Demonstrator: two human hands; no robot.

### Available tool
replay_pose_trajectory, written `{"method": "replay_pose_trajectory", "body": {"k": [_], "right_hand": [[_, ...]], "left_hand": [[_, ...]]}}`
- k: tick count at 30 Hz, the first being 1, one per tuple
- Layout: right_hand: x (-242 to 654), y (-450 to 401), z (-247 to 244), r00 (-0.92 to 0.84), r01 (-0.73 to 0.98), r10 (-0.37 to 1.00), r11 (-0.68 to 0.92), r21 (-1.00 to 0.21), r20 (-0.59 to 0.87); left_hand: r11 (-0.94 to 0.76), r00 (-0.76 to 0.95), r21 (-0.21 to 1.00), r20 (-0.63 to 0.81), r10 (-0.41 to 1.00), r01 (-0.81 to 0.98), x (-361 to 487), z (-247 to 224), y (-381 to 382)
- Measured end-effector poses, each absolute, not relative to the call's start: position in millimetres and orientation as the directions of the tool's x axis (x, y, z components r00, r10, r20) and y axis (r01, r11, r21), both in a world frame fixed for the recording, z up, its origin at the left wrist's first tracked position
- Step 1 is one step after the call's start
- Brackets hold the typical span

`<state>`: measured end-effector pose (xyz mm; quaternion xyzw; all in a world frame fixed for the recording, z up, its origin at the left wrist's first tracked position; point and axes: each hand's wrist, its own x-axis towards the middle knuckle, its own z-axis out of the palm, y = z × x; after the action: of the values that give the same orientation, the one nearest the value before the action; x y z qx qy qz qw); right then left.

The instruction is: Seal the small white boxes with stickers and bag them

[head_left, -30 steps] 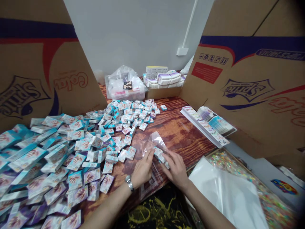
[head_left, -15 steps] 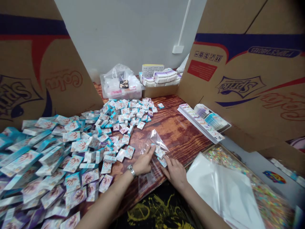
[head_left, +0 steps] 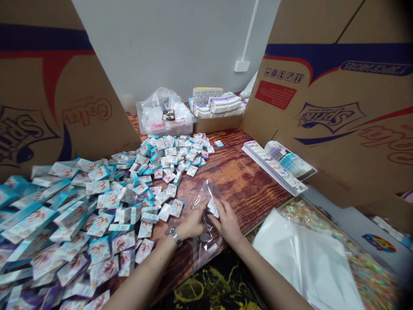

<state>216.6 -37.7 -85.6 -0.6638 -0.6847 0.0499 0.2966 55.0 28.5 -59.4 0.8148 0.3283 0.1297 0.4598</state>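
Grainy reddish wood table [head_left: 248, 181] here, walled in by big Sprite cardboard panels [head_left: 335, 129] on both sides, with a grey wall [head_left: 161, 43] behind. Most of the left half is one huge messy heap of little teal-and-white boxes [head_left: 97, 211], each with a red handprint on it. Right at the edge of that heap, a small plastic bag [head_left: 206, 193] sits on the table with a couple of boxes [head_left: 212, 207] inside near the top. Both hands are closed on it: the left hand [head_left: 192, 221], watch [head_left: 175, 237] on the wrist, grips the bag's side, and the right hand [head_left: 227, 221] pinches it just below those boxes. Further back there's a plastic tub [head_left: 164, 122] full of bags, plus stacks of packs [head_left: 216, 105] on a carton. Off to the right lie fanned printed sheets [head_left: 274, 165], and nearer, a white plastic sheet [head_left: 306, 258] on a glittery tray [head_left: 322, 219].
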Motion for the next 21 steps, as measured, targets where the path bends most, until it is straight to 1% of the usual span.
{"method": "replay_pose_trajectory", "body": {"k": [4,10,13,15,18,21], "right_hand": [[216.4,-30.3,-83.4,0.027,0.912,0.954,0.098,-0.398,0.298],[215.7,-27.5,-77.6,0.066,0.897,0.958,0.066,-0.436,0.281],[216.7,-28.5,-76.6,0.109,0.916,0.948,0.021,-0.401,0.299],[218.1,-29.5,-75.0,0.13,0.946,0.944,-0.026,-0.323,0.303],[219.8,-30.4,-72.7,0.151,0.976,0.943,-0.095,-0.197,0.295],[220.3,-29.5,-72.5,0.174,0.98,0.941,-0.138,-0.141,0.291]], "left_hand": [[-0.359,0.758,0.847,-0.076,0.648,0.392,54.2,-61.1,32.2],[-0.382,0.791,0.852,-0.06,0.609,0.358,56.3,-57.6,38.4],[-0.388,0.785,0.842,-0.066,0.615,0.375,56.0,-52.8,33.7],[-0.4,0.752,0.8,-0.094,0.653,0.447,55.8,-48.9,27.0],[-0.454,0.721,0.679,-0.163,0.673,0.577,56.0,-42.7,16.1],[-0.522,0.731,0.574,-0.215,0.647,0.631,56.6,-36.9,9.5]]}}
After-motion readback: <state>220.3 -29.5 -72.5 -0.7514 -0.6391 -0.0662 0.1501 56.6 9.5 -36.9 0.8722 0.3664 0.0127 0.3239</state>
